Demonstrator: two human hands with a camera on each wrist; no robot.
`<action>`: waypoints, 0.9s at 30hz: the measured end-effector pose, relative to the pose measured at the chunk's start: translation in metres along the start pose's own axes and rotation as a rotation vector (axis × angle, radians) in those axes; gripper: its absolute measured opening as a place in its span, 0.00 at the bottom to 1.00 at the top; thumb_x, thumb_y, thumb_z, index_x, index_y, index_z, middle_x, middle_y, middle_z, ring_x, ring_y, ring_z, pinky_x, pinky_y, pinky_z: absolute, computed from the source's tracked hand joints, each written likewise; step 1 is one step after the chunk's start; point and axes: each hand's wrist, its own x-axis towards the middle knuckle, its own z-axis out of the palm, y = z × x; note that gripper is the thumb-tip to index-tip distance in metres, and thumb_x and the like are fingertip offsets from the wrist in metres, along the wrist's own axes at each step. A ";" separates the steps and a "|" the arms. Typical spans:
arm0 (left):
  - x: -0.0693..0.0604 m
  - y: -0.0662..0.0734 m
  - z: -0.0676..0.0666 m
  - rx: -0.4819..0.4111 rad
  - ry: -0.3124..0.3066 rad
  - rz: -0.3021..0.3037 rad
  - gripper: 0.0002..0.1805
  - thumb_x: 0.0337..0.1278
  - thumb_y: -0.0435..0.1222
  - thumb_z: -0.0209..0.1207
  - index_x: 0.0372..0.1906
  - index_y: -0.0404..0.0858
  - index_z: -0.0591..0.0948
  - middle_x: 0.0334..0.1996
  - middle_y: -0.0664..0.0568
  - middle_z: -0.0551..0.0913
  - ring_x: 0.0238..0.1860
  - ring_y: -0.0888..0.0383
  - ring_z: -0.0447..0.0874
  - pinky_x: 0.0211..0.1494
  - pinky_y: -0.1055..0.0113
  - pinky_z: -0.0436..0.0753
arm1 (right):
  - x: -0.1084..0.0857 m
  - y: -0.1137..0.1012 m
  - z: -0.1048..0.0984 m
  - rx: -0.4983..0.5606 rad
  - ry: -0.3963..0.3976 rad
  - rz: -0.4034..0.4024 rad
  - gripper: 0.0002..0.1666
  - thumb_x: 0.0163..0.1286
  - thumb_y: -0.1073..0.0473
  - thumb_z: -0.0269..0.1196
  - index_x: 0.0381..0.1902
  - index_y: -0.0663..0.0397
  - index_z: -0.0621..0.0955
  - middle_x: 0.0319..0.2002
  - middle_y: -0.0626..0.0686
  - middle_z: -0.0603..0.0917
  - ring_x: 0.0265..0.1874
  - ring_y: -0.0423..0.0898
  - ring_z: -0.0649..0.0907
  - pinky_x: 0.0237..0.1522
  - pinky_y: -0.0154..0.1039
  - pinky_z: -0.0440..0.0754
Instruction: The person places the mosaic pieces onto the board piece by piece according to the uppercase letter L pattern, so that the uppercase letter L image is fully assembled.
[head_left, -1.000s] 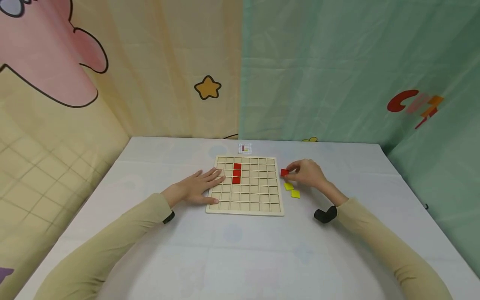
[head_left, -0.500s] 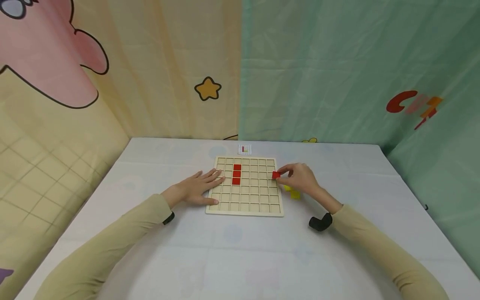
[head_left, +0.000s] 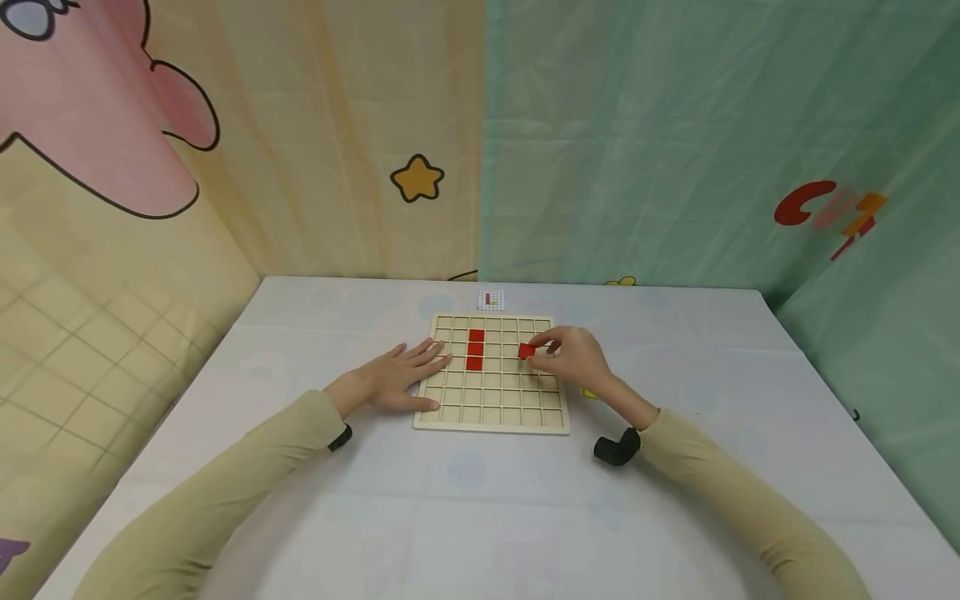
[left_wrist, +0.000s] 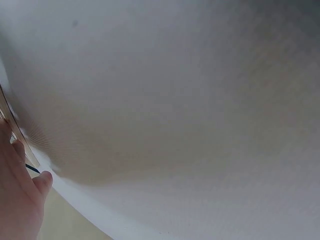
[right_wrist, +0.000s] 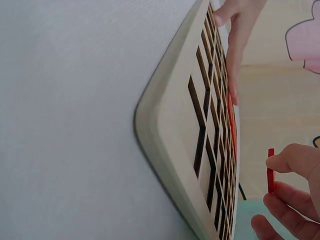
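Observation:
A pale wooden grid board (head_left: 491,423) lies on the table, with a short column of red square tiles (head_left: 475,349) set in its cells. My right hand (head_left: 573,358) pinches another red tile (head_left: 527,351) between thumb and fingertips, above the right part of the board. In the right wrist view that pinched tile (right_wrist: 270,170) appears edge-on, held off the grid. My left hand (head_left: 393,377) lies with fingers spread across the board's left edge. Part of a yellow tile (head_left: 589,394) shows beneath the right wrist; the rest is hidden.
A small printed grid card (head_left: 491,300) lies behind the board, near the table's far edge. White cloth covers the table (head_left: 465,517). Patterned curtains (head_left: 637,142) hang at the back and sides. Each wrist carries a black camera mount (head_left: 617,448).
The right hand has carried the red tile leftward from beside the board to over its right columns. The yellow tiles are now mostly covered by that hand. My left hand stays put.

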 end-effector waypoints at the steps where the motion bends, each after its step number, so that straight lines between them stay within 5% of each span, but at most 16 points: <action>1: 0.000 0.000 0.000 0.000 0.004 0.001 0.46 0.62 0.65 0.46 0.77 0.50 0.45 0.78 0.49 0.38 0.78 0.48 0.34 0.75 0.40 0.45 | 0.001 -0.002 0.002 0.005 -0.005 -0.001 0.16 0.54 0.53 0.71 0.40 0.52 0.88 0.39 0.52 0.89 0.33 0.46 0.84 0.29 0.34 0.76; 14: -0.001 0.002 -0.001 -0.005 0.009 0.002 0.46 0.62 0.65 0.45 0.77 0.49 0.46 0.78 0.49 0.39 0.78 0.47 0.34 0.75 0.40 0.45 | 0.008 -0.027 0.028 0.054 -0.044 -0.054 0.15 0.54 0.53 0.72 0.38 0.52 0.88 0.34 0.50 0.89 0.24 0.39 0.80 0.21 0.30 0.72; 27: -0.001 0.001 -0.001 -0.013 0.001 0.005 0.46 0.62 0.65 0.45 0.77 0.50 0.46 0.78 0.49 0.39 0.78 0.47 0.33 0.75 0.39 0.44 | 0.014 -0.046 0.048 0.020 -0.187 -0.018 0.16 0.53 0.49 0.73 0.39 0.49 0.88 0.34 0.45 0.88 0.23 0.37 0.77 0.23 0.31 0.72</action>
